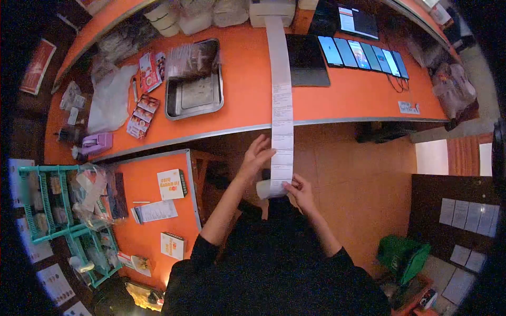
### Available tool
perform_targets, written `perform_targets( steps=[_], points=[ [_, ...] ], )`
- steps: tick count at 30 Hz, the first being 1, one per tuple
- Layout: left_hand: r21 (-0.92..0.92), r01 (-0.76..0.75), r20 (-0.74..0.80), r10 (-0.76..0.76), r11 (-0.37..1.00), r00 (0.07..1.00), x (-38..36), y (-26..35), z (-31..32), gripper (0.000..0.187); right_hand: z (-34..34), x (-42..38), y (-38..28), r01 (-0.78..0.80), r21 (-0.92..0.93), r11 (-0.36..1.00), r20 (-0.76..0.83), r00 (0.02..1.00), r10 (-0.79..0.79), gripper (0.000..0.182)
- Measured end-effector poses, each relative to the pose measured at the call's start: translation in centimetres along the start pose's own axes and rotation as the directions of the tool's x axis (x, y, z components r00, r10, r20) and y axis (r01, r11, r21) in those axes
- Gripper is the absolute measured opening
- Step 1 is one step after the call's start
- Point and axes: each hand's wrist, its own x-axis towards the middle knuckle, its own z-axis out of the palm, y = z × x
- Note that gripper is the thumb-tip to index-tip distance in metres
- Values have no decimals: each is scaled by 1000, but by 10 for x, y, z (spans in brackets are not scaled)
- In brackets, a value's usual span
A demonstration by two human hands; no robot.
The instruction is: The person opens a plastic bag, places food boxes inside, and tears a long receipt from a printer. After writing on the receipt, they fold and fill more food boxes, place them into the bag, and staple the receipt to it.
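Note:
A long printed receipt strip (282, 100) runs from a white printer (272, 11) at the back of the orange counter, over its front edge and down toward my body. Its lower end curls into a loose roll near my chest. My right hand (299, 191) pinches the strip's right edge near that curl, thumb and fingers closed on the paper. Higher up, my left hand (256, 158) lies along the left edge with fingers stretched and apart, fingertips right at the paper.
Left of the strip, a metal tray (195, 100) holds plastic-wrapped items. Several phones (359, 55) stand in a row beside a black pad (310, 62). A purple tape dispenser (97, 143) sits at the counter's left. Small boxes (172, 184) and a teal rack (47, 205) occupy the lower left.

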Motion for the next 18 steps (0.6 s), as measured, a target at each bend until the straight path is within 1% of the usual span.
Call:
perform_targets(
  steps=[1, 2, 3, 4, 5, 6, 7, 8, 9, 11, 13, 15, 17, 18],
  points=[
    [-107, 119, 123, -106, 987, 987, 10, 4, 9, 60, -6, -5, 13, -21, 38, 999, 13, 1000, 20, 27],
    [-196, 246, 253, -194, 949, 948, 16, 4, 15, 60, -6, -13, 11, -24, 44, 999, 9, 1000, 24, 27],
    [-190, 252, 255, -201, 949, 946, 18, 0, 18, 60, -3, -21, 3, -45, -23, 999, 8, 999, 45, 27],
    [-215, 209, 279, -145, 954, 949, 19, -3, 21, 59, -2, -28, 0, -65, -91, 994, 5, 998, 66, 27],
    [-243, 167, 300, -90, 956, 950, 18, -5, 24, 58, -4, -32, 8, -69, -73, 995, 24, 997, 71, 29],
    [-238, 172, 300, -96, 956, 949, 17, -6, 26, 58, -8, -35, 14, -73, -67, 995, 22, 997, 75, 29],
    [-241, 158, 292, -84, 958, 953, 16, -7, 26, 58, -12, -38, 19, -115, -72, 991, 44, 992, 118, 31],
    [-244, 142, 283, -70, 959, 956, 16, -8, 27, 58, -11, -38, 15, -155, -80, 985, 68, 985, 161, 34],
    [-242, 143, 282, -71, 960, 957, 17, -9, 27, 58, -11, -37, 11, -156, -77, 985, 69, 984, 161, 34],
    [-271, 134, 290, -52, 953, 956, 20, -12, 27, 61, -10, -29, -8, -24, -155, 988, -84, 996, 11, 38],
    [-277, 111, 297, -25, 954, 955, 22, -10, 27, 63, -5, -4, -44, 160, -249, 955, -169, 964, -206, 43],
    [-284, 86, 303, 4, 955, 953, 23, -8, 28, 64, -5, 31, -69, 349, -320, 881, -136, 903, -407, 37],
    [-274, 92, 300, -6, 957, 954, 24, -7, 27, 67, 4, 68, -92, 475, -381, 793, -120, 826, -551, 29],
    [-274, 88, 294, -4, 958, 956, 25, -7, 26, 67, 8, 81, -100, 476, -378, 794, -114, 827, -550, 29]
  ],
)
